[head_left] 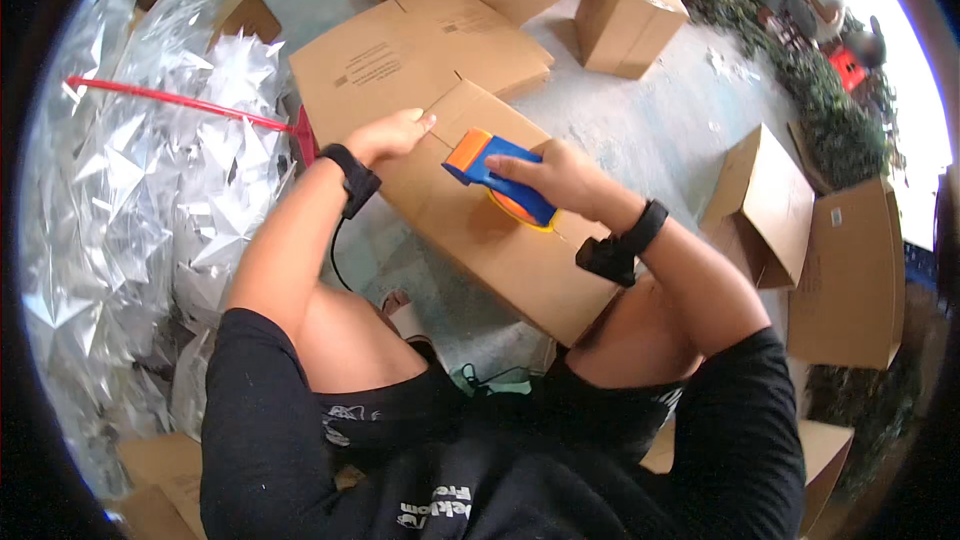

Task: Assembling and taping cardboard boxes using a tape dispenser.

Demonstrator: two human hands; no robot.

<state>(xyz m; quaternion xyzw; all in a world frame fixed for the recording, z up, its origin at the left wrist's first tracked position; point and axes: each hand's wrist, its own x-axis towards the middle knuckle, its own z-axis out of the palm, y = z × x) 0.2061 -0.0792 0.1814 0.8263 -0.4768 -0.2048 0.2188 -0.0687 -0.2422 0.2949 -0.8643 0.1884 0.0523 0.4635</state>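
Note:
A long cardboard box point(440, 220) lies closed in front of me, slanting from the upper middle toward my right knee. My right hand point(568, 178) is wrapped round the handle of a blue and orange tape dispenser point(530, 197), which is over the box's top. The dispenser's orange front end points to the far left. At the far-left end of the box, my left hand point(395, 134) grips the edge, thumb on the top and the other fingers partly hidden. Both wrists wear black bands with small black devices.
Flat cardboard sheets point(400, 50) lie stacked just beyond the box. Silvery star-shaped decorations point(220, 180) in clear plastic pile up on the left, with a red pole point(180, 100) across them. Open cartons point(765, 205) stand at right. Green foliage point(830, 110) and people are at far right.

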